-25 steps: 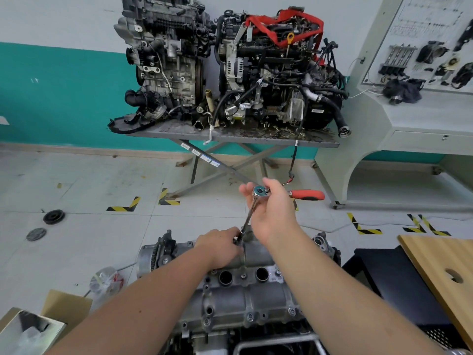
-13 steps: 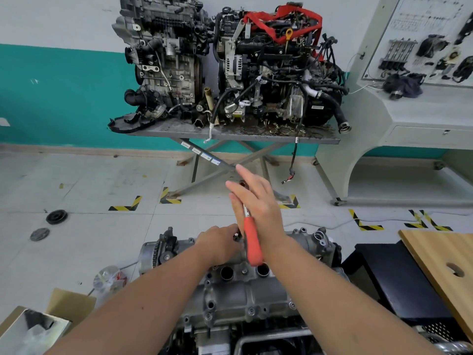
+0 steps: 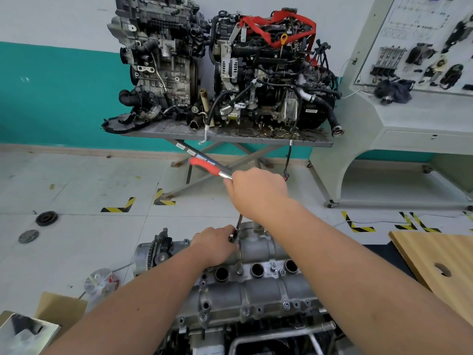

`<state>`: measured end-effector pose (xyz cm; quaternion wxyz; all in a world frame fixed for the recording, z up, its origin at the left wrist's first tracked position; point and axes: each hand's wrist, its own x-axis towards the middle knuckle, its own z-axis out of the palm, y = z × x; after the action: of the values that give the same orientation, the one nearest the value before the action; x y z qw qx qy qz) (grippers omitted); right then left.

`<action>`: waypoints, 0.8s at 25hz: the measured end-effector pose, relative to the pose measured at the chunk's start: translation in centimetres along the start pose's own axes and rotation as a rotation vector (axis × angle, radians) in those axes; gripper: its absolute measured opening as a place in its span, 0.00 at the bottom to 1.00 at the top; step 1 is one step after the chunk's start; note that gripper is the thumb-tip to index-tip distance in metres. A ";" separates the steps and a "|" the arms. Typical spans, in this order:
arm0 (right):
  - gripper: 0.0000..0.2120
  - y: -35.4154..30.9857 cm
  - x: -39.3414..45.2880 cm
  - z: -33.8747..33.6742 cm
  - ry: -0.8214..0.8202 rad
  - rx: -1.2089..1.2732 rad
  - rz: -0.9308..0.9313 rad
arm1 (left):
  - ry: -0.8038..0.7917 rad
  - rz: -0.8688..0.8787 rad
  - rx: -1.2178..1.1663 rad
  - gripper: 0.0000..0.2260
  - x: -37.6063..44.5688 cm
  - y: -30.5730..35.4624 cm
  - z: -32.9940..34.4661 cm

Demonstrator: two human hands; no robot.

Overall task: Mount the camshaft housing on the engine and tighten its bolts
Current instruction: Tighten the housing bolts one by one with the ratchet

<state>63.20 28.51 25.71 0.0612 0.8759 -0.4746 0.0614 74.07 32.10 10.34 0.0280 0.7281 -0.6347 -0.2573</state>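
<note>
My right hand (image 3: pixel 257 192) was clenched round the ratchet (image 3: pixel 208 168), red grip pointing far-left. My left hand (image 3: pixel 216 244) pinched its extension (image 3: pixel 238 225) down at the camshaft housing (image 3: pixel 256 290).

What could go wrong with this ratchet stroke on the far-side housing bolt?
The extension leans, and only the left hand steadies its lower end, so the socket may slip off and round the bolt. The right hand covers the ratchet head; a slip could drive knuckles into the camshaft housing.

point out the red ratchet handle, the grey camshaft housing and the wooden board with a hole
red-handled ratchet wrench (image 3: pixel 204 167), head view, on its red grip
grey cast-metal camshaft housing (image 3: pixel 258 290), head view, on its ribbed top
light wooden board with a round hole (image 3: pixel 435 249), head view, on its bare face
</note>
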 end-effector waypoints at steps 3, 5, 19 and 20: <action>0.13 0.1 0.2 -0.3 -0.165 0.583 0.234 | 0.011 0.006 0.009 0.08 0.0 0.0 0.0; 0.06 -0.3 -0.2 -0.1 -0.203 1.146 0.444 | 0.019 0.008 0.012 0.07 0.0 -0.1 0.1; 0.15 -1.0 -3.6 6.7 0.497 1.327 0.037 | -0.015 0.013 0.049 0.12 0.5 -0.2 0.3; 0.15 -0.8 -3.4 7.1 0.611 1.085 -0.120 | -0.039 0.012 0.073 0.12 0.4 0.0 0.2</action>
<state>62.38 30.56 18.12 -0.2559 0.7504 -0.2869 0.5377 74.02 31.81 10.09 -0.0094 0.7199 -0.6483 -0.2478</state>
